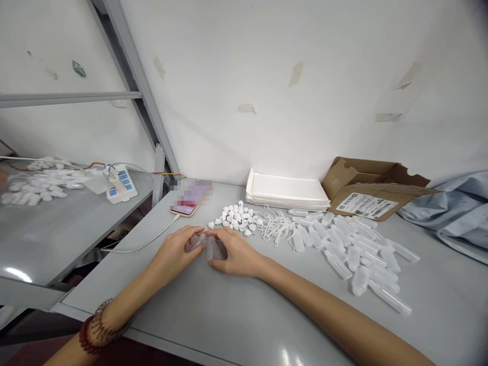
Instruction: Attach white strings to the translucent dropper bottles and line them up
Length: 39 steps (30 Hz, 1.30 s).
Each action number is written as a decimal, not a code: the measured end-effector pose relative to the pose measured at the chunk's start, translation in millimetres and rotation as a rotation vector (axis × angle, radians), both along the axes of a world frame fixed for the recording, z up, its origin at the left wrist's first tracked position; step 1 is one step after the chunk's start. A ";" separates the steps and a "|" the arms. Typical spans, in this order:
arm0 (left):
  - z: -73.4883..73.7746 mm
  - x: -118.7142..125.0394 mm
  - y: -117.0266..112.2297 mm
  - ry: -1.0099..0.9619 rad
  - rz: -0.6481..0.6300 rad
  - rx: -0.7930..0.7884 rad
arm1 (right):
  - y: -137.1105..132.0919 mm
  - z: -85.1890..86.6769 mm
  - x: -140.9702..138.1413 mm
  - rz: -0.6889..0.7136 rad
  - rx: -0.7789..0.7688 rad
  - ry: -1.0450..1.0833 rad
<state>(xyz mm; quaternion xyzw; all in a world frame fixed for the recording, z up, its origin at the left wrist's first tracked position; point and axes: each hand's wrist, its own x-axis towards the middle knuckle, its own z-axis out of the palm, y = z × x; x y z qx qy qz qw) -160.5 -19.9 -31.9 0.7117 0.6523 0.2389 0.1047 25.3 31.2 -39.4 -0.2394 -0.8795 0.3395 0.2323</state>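
Observation:
My left hand (pixel 177 248) is curled, thumb and fingers closed round a clear plastic piece (pixel 193 244) that looks like a small bottle, mostly hidden. Just right of it, my right hand (pixel 238 254) grips a small translucent plastic bottle (pixel 212 250) between thumb and fingers. The fingertips of both hands nearly meet above the grey table (pixel 213 310). Beyond them lies a heap of small white caps (pixel 236 218). Next to the caps is a tangle of white cord loops (pixel 277 227). Many more translucent bottles (pixel 337 236) are spread out to the right.
A stack of white trays or flat boxes (pixel 287 190) rests against the wall, beside an open cardboard box (pixel 366 195). A phone (pixel 186 206) with a white cable lies at left. Blue-grey cloth (pixel 453 208) is far right. The neighbouring table holds a power strip (pixel 122 184) and white pieces (pixel 41 185).

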 end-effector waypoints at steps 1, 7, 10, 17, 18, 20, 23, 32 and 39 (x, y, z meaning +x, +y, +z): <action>-0.3 1.0 0.6 -0.007 0.011 -0.007 | -0.3 -0.2 0.0 -0.003 0.011 -0.007; 5.4 -1.6 -4.3 -0.014 -0.094 -0.100 | -1.1 -0.6 0.5 -0.011 0.050 -0.009; 13.0 -11.6 -9.9 -0.048 -0.180 -0.231 | -0.5 -0.5 0.8 -0.015 0.031 -0.006; 26.5 -24.4 -4.6 -0.078 -0.252 -0.356 | 1.0 -4.2 0.3 -0.012 0.030 0.002; 26.0 -24.3 -2.7 -0.081 -0.258 -0.348 | 0.9 -4.6 0.2 -0.013 0.035 0.001; 23.8 -23.8 0.3 -0.086 -0.270 -0.319 | 0.8 -4.9 0.2 -0.016 0.046 0.000; 19.6 -23.9 2.5 -0.097 -0.271 -0.269 | 0.8 -4.6 0.3 -0.014 0.056 -0.001; 7.7 -17.5 3.0 -0.134 -0.172 -0.146 | -1.4 -8.7 1.9 -0.026 0.055 0.008; 10.0 -9.8 0.2 -0.099 -0.098 -0.189 | -4.2 -4.8 0.8 -0.015 0.066 -0.059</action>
